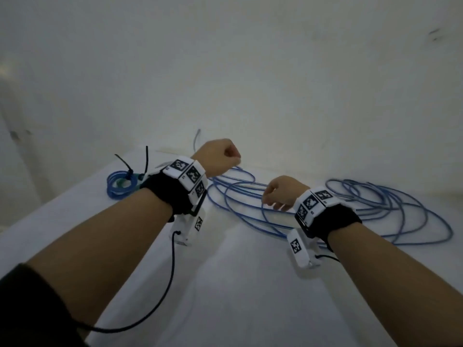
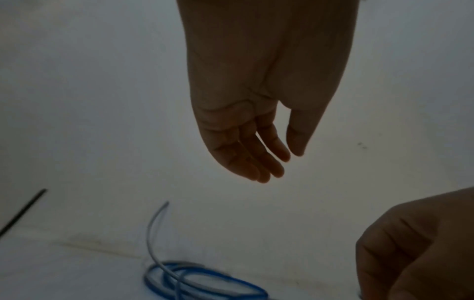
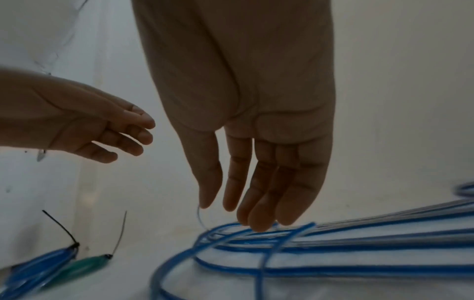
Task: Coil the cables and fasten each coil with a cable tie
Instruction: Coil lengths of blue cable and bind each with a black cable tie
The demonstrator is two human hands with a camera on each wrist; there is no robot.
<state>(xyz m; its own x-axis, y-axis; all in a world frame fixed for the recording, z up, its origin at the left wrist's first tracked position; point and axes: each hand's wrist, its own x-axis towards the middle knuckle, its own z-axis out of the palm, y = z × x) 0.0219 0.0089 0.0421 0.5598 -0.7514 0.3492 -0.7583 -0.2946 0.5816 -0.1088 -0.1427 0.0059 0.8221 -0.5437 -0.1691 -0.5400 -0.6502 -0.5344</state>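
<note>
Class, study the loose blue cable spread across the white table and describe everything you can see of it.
The loose blue cable is thin, round and glossy, plastic-sheathed by its look. It sprawls uncoiled in many wide overlapping loops across the white table, untied. One pale end curves up off the table at the far side. In the right wrist view, the right hand's straight fingertips reach down to its strands; whether they touch is unclear.

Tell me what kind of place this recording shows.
Probably a bare indoor work surface: a plain white table against a blank white wall, holding only loose blue cable and a tied blue coil.
</note>
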